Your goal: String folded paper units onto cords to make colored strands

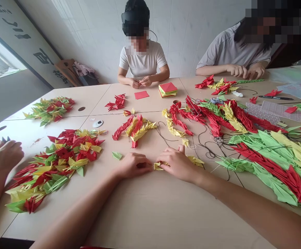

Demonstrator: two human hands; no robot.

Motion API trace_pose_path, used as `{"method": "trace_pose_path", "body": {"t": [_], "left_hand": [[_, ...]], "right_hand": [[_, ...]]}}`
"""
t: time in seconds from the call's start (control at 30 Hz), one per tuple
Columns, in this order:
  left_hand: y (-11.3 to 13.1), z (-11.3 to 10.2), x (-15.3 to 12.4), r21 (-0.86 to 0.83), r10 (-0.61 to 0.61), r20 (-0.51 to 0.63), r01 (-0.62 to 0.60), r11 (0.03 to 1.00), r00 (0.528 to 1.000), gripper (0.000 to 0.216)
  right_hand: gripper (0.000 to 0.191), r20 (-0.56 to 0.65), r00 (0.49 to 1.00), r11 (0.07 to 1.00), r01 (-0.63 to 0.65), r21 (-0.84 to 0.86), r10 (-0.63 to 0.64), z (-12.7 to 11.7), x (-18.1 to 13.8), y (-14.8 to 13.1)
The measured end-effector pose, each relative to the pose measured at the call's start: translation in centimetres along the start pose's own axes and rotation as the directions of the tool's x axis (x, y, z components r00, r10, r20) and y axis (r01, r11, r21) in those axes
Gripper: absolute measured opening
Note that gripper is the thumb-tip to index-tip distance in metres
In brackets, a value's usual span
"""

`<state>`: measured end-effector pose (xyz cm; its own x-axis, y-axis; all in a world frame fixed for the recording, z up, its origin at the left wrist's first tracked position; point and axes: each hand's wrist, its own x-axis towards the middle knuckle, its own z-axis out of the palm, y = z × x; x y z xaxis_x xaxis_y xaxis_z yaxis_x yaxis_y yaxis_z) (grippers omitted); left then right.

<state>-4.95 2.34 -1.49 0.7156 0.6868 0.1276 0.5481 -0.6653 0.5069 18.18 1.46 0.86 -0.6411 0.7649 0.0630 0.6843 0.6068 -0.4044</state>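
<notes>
Head view: yellow paper strand just below frame centre; right hand grip closed on it. Left hand curled at its end, hold cannot be told. Strands at right look finished; loose pieces at left seem unstrung.

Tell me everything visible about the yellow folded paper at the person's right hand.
The yellow folded paper is small and creased, held low over the tabletop by the right hand, whose fingers partly cover it. Its uncovered end points toward the left hand; whether that hand touches it is unclear.
</notes>
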Motion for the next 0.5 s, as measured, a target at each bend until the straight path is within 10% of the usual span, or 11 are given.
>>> {"method": "trace_pose_path", "body": {"t": [0.5], "left_hand": [[0.8,0.2,0.1,0.039,-0.009,0.001,0.009,0.999,1.0,0.019]], "right_hand": [[0.019,-0.044,0.999,0.999,0.034,0.019,-0.033,-1.1,-0.4,-0.5]]}}
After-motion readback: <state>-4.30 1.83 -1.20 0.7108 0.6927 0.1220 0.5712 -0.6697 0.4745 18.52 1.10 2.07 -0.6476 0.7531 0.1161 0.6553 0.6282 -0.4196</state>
